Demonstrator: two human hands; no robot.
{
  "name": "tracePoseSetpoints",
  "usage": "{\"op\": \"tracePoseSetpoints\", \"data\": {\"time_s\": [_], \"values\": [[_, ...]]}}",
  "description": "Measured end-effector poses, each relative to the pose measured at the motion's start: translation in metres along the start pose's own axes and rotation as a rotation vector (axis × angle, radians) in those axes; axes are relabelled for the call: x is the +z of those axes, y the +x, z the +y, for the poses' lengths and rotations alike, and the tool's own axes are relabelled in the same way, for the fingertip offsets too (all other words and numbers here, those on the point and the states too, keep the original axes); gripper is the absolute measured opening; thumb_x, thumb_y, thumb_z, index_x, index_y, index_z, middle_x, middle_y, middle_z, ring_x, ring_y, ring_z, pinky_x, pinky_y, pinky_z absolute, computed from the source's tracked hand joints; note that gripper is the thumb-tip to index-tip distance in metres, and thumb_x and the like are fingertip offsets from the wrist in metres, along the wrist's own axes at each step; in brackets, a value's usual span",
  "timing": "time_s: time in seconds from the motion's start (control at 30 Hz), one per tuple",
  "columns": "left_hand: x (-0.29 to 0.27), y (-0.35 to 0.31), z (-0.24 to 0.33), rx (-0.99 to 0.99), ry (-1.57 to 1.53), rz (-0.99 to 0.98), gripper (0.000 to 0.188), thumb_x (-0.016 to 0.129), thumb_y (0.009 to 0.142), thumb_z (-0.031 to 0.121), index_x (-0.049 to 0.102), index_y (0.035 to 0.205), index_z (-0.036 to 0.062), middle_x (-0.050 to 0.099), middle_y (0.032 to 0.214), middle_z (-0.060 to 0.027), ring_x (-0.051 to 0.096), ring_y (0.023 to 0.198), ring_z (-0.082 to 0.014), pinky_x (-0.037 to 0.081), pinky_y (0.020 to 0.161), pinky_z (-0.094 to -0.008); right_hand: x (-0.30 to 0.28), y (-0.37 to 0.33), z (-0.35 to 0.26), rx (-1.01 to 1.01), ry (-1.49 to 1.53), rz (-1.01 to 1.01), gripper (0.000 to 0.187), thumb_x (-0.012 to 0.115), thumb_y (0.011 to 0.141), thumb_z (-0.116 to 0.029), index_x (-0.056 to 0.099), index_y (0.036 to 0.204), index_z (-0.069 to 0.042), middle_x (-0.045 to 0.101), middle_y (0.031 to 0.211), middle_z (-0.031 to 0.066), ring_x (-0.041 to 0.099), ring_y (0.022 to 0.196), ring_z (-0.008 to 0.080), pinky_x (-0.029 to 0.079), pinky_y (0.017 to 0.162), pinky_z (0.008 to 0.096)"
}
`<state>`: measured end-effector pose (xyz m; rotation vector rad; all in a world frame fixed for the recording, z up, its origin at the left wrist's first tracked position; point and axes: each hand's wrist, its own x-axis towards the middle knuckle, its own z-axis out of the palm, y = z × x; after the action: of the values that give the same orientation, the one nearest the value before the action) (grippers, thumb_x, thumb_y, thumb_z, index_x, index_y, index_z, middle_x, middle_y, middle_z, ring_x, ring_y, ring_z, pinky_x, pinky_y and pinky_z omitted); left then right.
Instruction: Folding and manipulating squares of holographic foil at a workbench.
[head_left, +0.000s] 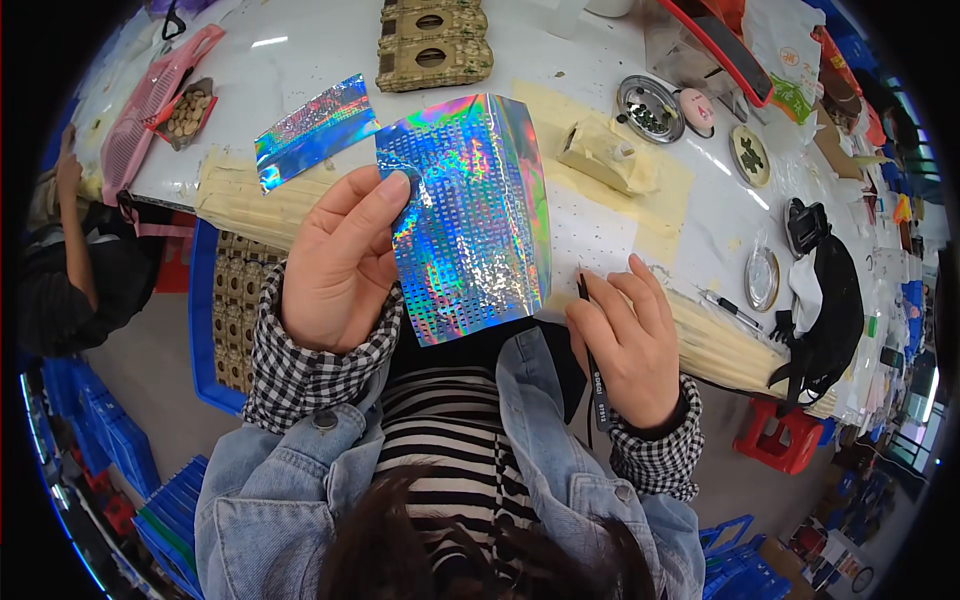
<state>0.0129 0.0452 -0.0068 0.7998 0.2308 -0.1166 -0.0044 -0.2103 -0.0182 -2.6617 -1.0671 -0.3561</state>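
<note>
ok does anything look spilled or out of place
Possibly the dark specks on the white paper beyond the right hand: they lie scattered, like something spilled, though I can't tell whether they're loose or printed.

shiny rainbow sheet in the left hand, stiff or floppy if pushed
The shiny rainbow sheet likely bends easily under a push, since its right side already curves. It is probably light: the left hand pinches it at one edge. Its glossy surface might feel slippery.
</note>
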Motion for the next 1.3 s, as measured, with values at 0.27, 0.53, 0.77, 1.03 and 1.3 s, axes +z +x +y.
{"op": "tracePoseSetpoints", "data": {"time_s": [0.27,0.53,0.77,1.03,1.3], "values": [[0.002,0.0,0.001,-0.006,0.001,0.013,0.017,0.052,0.093,0.009,0.057,0.107,0.0016,0.066,0.099,-0.0076,0.065,0.084,-0.0111,0.055,0.067,-0.0226,-0.001,0.003,-0.001,-0.009,-0.007,-0.006,0.02,0.062,0.068,-0.012,0.055,0.086,-0.006,0.061,0.103,0.0125,0.055,0.097,0.0267,0.042,0.098,0.0448],[-0.003,0.001,0.0,-0.034,-0.003,-0.034,0.021,0.05,0.094,0.011,0.055,0.111,0.0008,0.065,0.101,-0.0082,0.064,0.087,-0.0121,0.054,0.072,-0.0248,-0.008,0.001,0.001,0.019,0.051,0.044,0.023,0.066,0.064,-0.01,0.057,0.085,-0.005,0.061,0.098,0.0113,0.055,0.093,0.0271,0.046,0.093,0.0465],[0.002,-0.001,-0.003,-0.073,0.018,-0.057,0.021,0.051,0.094,0.012,0.055,0.111,0.0012,0.065,0.101,-0.0078,0.064,0.088,-0.0126,0.054,0.074,-0.0261,-0.013,0.002,0.002,0.042,0.102,0.124,0.019,0.069,0.073,-0.014,0.062,0.088,-0.004,0.062,0.095,0.0117,0.057,0.087,0.0272,0.049,0.088,0.0455],[0.023,-0.005,-0.022,-0.231,0.031,-0.172,0.016,0.056,0.092,0.012,0.054,0.104,0.0031,0.067,0.09,-0.0082,0.066,0.079,-0.0136,0.056,0.067,-0.0255,-0.025,0.002,-0.012,-0.022,0.326,0.352,0.058,0.047,0.087,-0.053,0.063,0.103,0.0,0.067,0.09,0.0114,0.06,0.08,0.0256,0.05,0.083,0.0414],[0.027,-0.005,-0.033,-0.305,0.152,-0.239,0.02,0.059,0.091,0.017,0.054,0.105,0.004,0.067,0.089,-0.0062,0.062,0.072,-0.0082,0.049,0.06,-0.0193,-0.031,0.013,-0.027,-0.184,0.278,0.208,0.063,0.043,0.085,-0.06,0.065,0.106,-0.004,0.066,0.103,0.0114,0.057,0.098,0.0283,0.048,0.086,0.0417]]}}
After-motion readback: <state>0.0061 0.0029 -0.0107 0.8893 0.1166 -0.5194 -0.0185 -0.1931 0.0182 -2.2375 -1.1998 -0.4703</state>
